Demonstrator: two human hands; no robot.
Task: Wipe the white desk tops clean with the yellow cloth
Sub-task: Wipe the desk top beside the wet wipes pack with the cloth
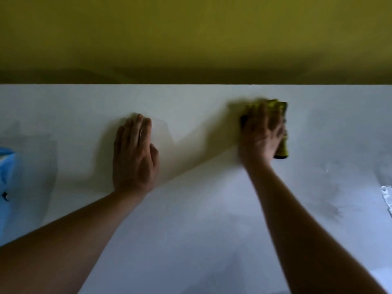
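Midway across the far part of a white desk top (201, 209), one yellow cloth (281, 128) lies bunched beneath a person's right hand (262, 134), close to the back edge where the surface meets a yellow-green wall (191, 35); the hand covers most of the cloth, leaving only its far end and right side showing, and its fingers (265, 115) lie over the fabric, though motion blur makes it impossible to tell whether they curl round it or simply press it flat. That blur, confined to this hand and the cloth, suggests a wiping stroke in progress, with the arm stretched forward so the cloth reaches the strip nearest the wall. One left hand (134, 153) rests palm down on the bare desk well apart from the cloth, its fingers straight and held close together, holding nothing, placed, it seems, as a brace to take the person's weight while leaning in. Two bare forearms enter from the near edge, one to each hand. Faint grey smudges (331, 200) mark the desk to the right of the cloth, apparently not yet wiped and likely the next stretch to cover. One blue object (6, 183) is cut off by the left edge of the view, and one small white patch (387, 198) shows at the right edge; neither can be identified. Only one desk top is in view
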